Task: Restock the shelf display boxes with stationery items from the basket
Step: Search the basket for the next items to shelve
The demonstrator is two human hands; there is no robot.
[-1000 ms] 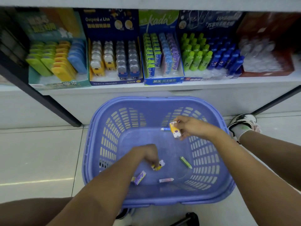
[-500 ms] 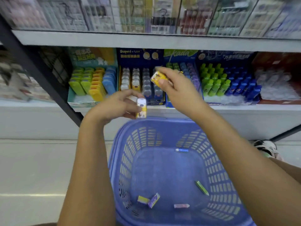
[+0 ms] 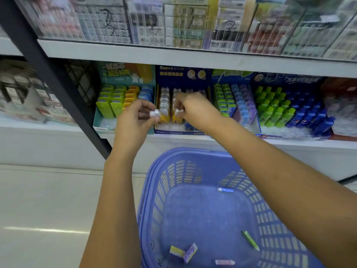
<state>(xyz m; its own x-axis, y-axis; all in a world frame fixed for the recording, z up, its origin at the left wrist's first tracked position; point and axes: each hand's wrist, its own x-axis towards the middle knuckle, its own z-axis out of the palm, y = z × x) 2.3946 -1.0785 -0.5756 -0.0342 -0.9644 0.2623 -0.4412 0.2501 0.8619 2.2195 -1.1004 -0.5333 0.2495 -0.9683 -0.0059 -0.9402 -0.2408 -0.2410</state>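
Note:
My left hand pinches a small white and yellow correction tape at the front left corner of the dark blue display box. My right hand holds another white and yellow correction tape down in the second row of that box. The purple basket stands on the floor below the shelf. In it lie a blue pen-like item, a green item, a yellow eraser, a purple eraser and a pink eraser.
A teal box of green, orange and blue cases stands left of the blue one. To the right are a box of green, blue and purple packs and green and blue bottles. A black shelf post slants down at left.
Both hands lifted from the basket, each with a correction tape, and moved forward to the dark blue box. My view rose from the basket to the shelf.

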